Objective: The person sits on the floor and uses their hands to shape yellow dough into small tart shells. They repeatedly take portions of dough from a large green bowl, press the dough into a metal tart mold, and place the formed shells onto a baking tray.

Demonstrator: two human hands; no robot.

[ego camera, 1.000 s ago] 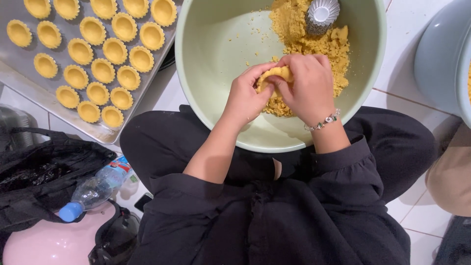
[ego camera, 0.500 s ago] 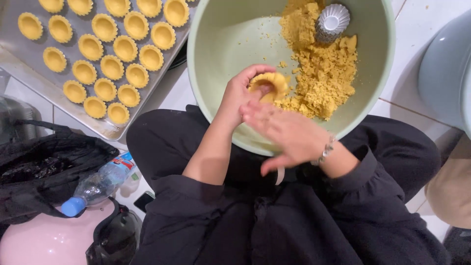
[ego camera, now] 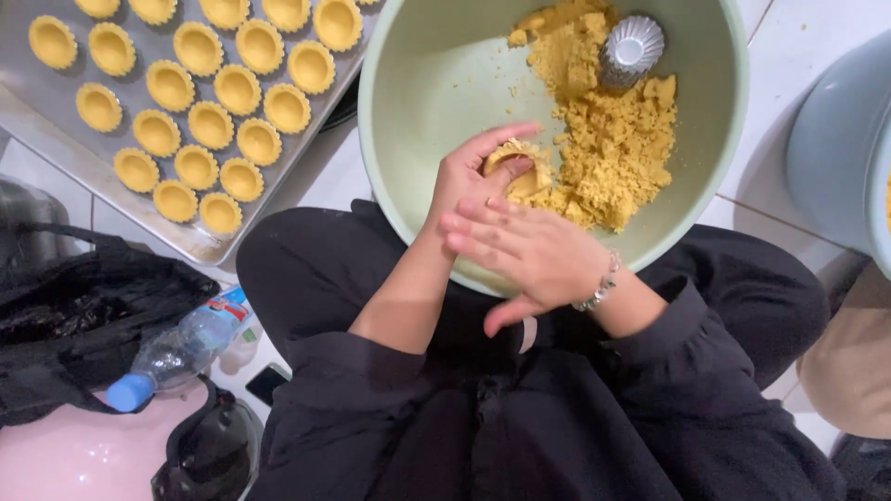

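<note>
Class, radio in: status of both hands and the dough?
Left hand holds dough shell inside bowl. Right hand flat, open. Metal mould on crumbs.

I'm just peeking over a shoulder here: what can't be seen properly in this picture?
All in the head view:
- Dough piece: the left hand wraps it, so its underside and any mould are hidden.
- Right hand: only its back shows; the palm is hidden.
- Tray: cut off by the top edge, so the shell count is unknown.
- Grey tub: cut by the right edge; contents barely visible.
- Bottle: partly under the black bag.
</note>
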